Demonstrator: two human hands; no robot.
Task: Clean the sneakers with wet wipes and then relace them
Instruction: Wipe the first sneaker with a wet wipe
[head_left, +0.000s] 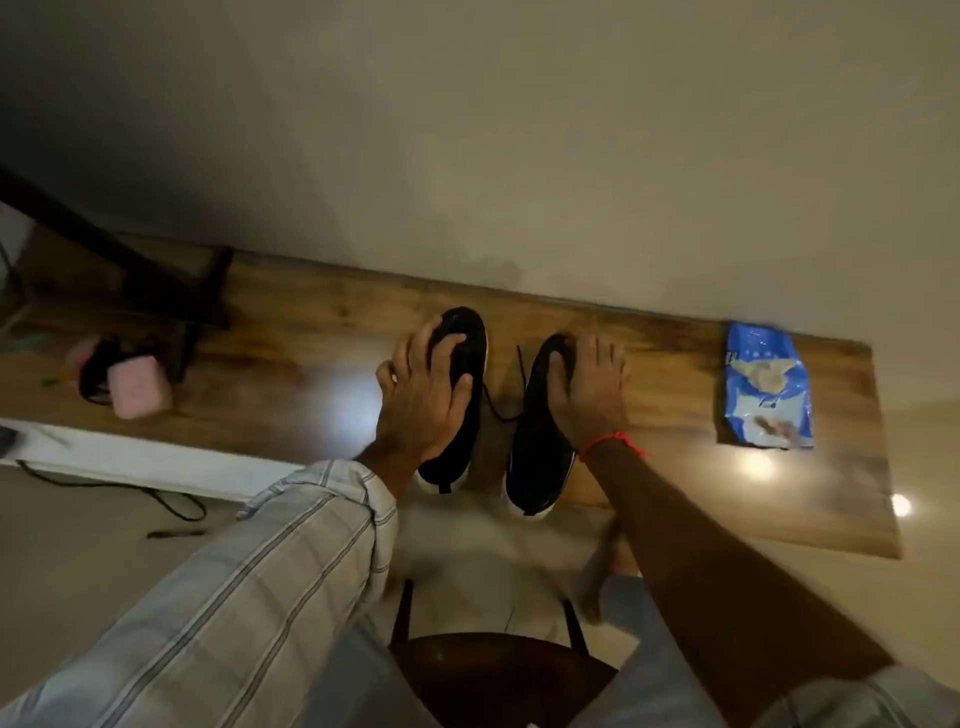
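Two black sneakers with white soles stand side by side on the wooden table (332, 332), toes toward the wall. My left hand (421, 387) grips the left sneaker (460, 441) from above, fingers curled over its top. Over the front of the right sneaker (535, 447), my right hand (589, 389) holds on with the thumb on the inner side. A black lace (498, 405) trails loose between the two shoes. The blue pack of wet wipes (763, 387) lies flat at the table's right end, apart from both hands.
A pink box with a dark strap (135, 387) sits at the table's left, beside a dark stand (202, 306). The wall runs right behind the table. A dark chair seat (493, 675) is below me. A cable (130, 493) lies on the floor at left.
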